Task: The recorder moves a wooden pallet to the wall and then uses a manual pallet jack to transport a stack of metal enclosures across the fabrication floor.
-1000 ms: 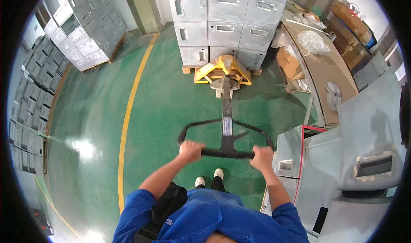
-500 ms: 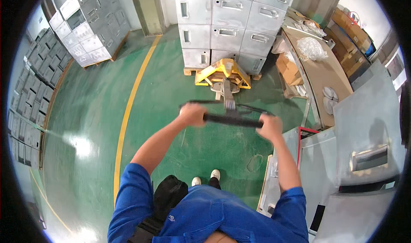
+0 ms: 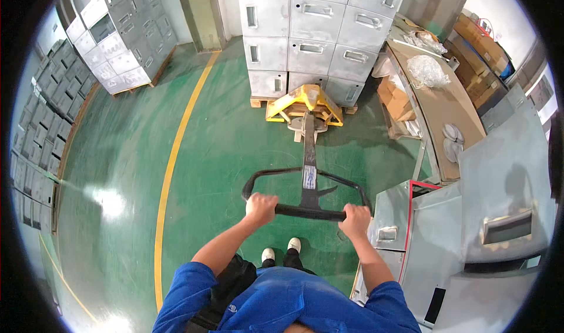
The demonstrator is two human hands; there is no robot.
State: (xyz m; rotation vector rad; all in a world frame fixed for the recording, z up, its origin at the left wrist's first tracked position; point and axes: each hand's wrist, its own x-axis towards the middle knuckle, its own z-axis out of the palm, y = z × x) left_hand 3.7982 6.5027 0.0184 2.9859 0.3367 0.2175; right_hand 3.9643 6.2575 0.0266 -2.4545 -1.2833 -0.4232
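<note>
A yellow pallet jack [image 3: 311, 97] with a black loop handle [image 3: 273, 171] stands right of the floor line [image 3: 171, 171], by far grey metal cabinets [image 3: 313, 48]; left hand [image 3: 261, 208] and right hand [image 3: 355, 219] grip its near crossbar [image 3: 308, 213].

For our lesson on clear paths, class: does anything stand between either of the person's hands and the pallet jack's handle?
Nothing visible does. The left hand and the right hand are both closed directly around the black handle, one near each end of its crossbar.
</note>
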